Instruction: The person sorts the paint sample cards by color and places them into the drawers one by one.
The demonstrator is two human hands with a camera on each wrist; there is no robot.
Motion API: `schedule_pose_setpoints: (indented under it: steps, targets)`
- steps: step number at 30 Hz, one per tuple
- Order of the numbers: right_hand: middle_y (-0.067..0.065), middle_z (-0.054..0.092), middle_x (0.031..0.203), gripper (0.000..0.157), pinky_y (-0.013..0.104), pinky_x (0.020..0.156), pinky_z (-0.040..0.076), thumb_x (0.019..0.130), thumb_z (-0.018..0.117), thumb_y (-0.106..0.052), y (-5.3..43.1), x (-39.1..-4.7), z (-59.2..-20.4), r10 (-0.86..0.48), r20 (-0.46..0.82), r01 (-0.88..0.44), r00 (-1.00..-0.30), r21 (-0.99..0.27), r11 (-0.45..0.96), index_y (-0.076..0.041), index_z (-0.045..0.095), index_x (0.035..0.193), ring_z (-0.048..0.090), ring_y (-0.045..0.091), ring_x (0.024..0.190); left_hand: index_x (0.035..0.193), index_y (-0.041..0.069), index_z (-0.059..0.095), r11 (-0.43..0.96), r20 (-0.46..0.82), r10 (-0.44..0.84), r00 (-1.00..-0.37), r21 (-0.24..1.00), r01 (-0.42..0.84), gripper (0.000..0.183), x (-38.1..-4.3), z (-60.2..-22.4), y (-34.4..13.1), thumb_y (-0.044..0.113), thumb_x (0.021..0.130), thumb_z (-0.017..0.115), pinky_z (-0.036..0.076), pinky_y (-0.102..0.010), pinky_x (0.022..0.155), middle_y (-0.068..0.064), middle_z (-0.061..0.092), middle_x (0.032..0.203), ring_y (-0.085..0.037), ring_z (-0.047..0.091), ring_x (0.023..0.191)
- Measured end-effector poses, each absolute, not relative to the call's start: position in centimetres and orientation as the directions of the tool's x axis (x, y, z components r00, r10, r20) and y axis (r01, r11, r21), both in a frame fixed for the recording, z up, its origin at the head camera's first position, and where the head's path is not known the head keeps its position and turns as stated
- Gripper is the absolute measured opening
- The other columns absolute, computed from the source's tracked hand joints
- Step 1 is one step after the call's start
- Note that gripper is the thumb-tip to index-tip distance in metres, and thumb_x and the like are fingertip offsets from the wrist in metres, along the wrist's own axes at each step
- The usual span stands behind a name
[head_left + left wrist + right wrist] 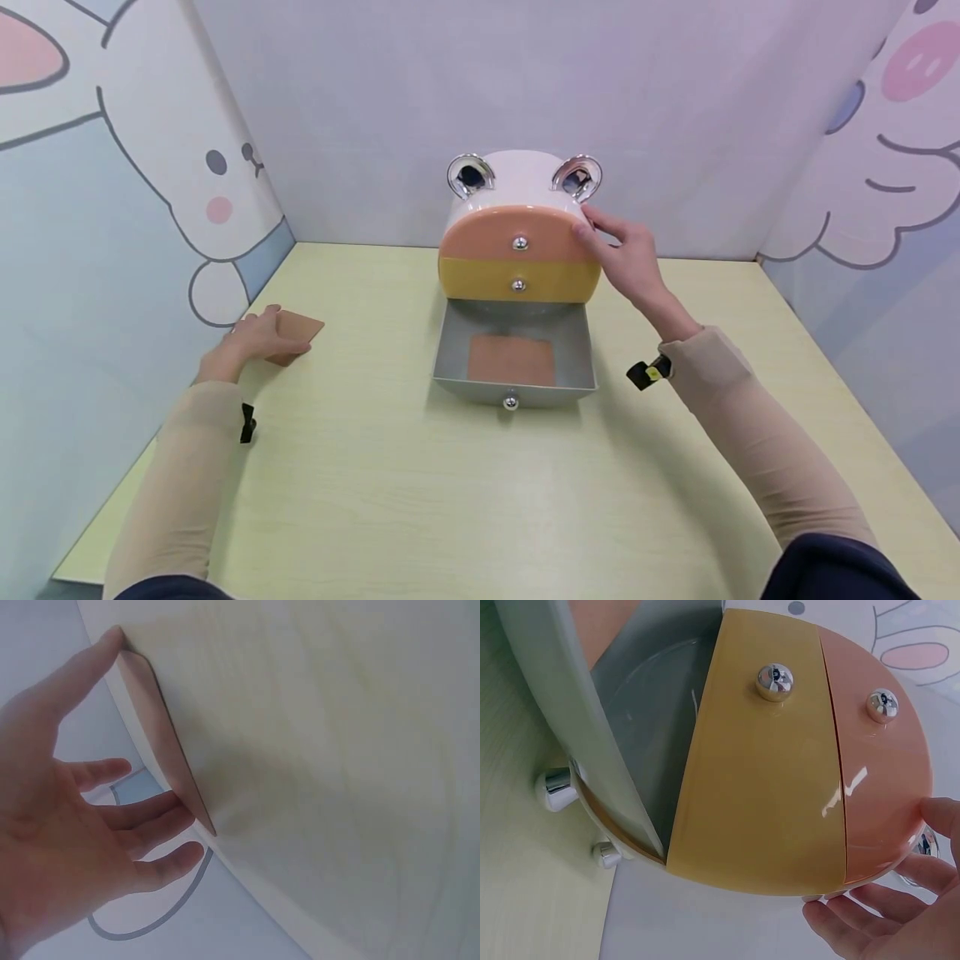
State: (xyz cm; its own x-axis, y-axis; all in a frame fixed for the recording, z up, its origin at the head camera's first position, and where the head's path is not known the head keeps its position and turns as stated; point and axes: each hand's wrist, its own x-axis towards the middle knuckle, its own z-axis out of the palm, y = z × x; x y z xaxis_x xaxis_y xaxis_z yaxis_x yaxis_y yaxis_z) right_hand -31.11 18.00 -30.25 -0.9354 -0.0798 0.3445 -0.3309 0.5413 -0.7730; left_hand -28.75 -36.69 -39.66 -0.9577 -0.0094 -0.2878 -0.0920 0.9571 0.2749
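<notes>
A small storage box (517, 183) with a white rounded top and two chrome ring ears has three stacked drawers. Its orange drawer (480, 233) and yellow drawer (480, 279) are closed. The grey bottom drawer (453, 358) is pulled out, with a flat brown card (512, 360) lying inside. At the table's left side, my left hand (258, 335) holds another brown card (161, 727) tilted between thumb and fingers. My right hand (626, 254) grips the box's upper right edge, thumb at the orange front and fingers along the side.
The box stands on a pale yellow-green table (360, 483), near a plain back wall (480, 75). Side panels with cartoon animals (217, 208) border the table left and right. Round chrome knobs (511, 402) stick out from the drawer fronts.
</notes>
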Motion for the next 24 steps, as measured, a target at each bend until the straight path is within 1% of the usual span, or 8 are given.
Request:
schedule_pose_setpoints:
  steps: [4, 10, 12, 16, 20, 24]
  targets:
    - [0.005, 0.050, 0.145, 0.056, 0.046, 0.105, 0.045, 0.092, 0.059, -0.049, 18.0, -31.1, -30.3, -0.080, 0.350, -0.336, -0.933, -0.773, 0.538, -0.022, 0.050, 0.140, 0.045, 0.022, 0.137, 0.147, -0.010, 0.011, 0.958, -0.283, -0.010, -0.959, 0.272, -0.090, 0.105, -28.8, -39.7, -36.7, 0.055, 0.084, 0.064, 0.038, -0.071, 0.092, -0.040, 0.036, 0.129, -0.052, 0.036, 0.116]
    - [0.005, 0.050, 0.145, 0.056, 0.046, 0.106, 0.044, 0.092, 0.059, -0.049, 18.0, -31.1, -30.3, -0.082, 0.351, -0.339, -0.933, -0.775, 0.533, -0.022, 0.050, 0.140, 0.045, 0.022, 0.138, 0.146, -0.012, 0.009, 0.958, -0.276, -0.012, -0.961, 0.272, -0.090, 0.106, -28.8, -39.7, -36.6, 0.054, 0.085, 0.064, 0.035, -0.072, 0.097, -0.042, 0.034, 0.132, -0.055, 0.033, 0.120]
    - [0.005, 0.050, 0.145, 0.056, 0.046, 0.106, 0.044, 0.092, 0.059, -0.049, 18.0, -31.1, -30.3, -0.083, 0.351, -0.339, -0.933, -0.774, 0.535, -0.023, 0.050, 0.140, 0.045, 0.022, 0.138, 0.146, -0.013, 0.009, 0.958, -0.270, -0.012, -0.963, 0.275, -0.088, 0.106, -28.9, -39.7, -36.5, 0.053, 0.085, 0.064, 0.035, -0.071, 0.098, -0.043, 0.034, 0.131, -0.055, 0.034, 0.120]
    - [0.005, 0.050, 0.145, 0.056, 0.046, 0.105, 0.045, 0.092, 0.058, -0.049, 18.0, -31.0, -30.2, -0.085, 0.350, -0.338, -0.933, -0.772, 0.538, -0.023, 0.050, 0.140, 0.045, 0.022, 0.138, 0.146, -0.013, 0.010, 0.955, -0.260, -0.010, -0.965, 0.283, -0.086, 0.105, -28.8, -39.6, -36.1, 0.051, 0.084, 0.066, 0.036, -0.069, 0.097, -0.042, 0.036, 0.130, -0.053, 0.038, 0.117]
    - [0.005, 0.050, 0.145, 0.056, 0.047, 0.106, 0.044, 0.092, 0.058, -0.049, 18.1, -31.0, -30.2, -0.084, 0.351, -0.339, -0.933, -0.773, 0.537, -0.022, 0.050, 0.140, 0.045, 0.023, 0.138, 0.146, -0.013, 0.011, 0.951, -0.246, 0.004, -0.969, 0.300, -0.072, 0.105, -29.0, -39.4, -35.4, 0.049, 0.084, 0.068, 0.037, -0.068, 0.097, -0.041, 0.037, 0.130, -0.053, 0.038, 0.116]
    - [0.005, 0.049, 0.145, 0.056, 0.046, 0.107, 0.044, 0.092, 0.059, -0.049, 18.0, -31.0, -30.2, -0.085, 0.353, -0.342, -0.932, -0.771, 0.537, -0.022, 0.050, 0.140, 0.045, 0.022, 0.138, 0.145, -0.014, 0.015, 0.949, -0.217, 0.026, -0.976, 0.312, -0.044, 0.104, -29.3, -39.1, -34.7, 0.047, 0.082, 0.071, 0.042, -0.064, 0.090, -0.039, 0.041, 0.125, -0.050, 0.041, 0.110]
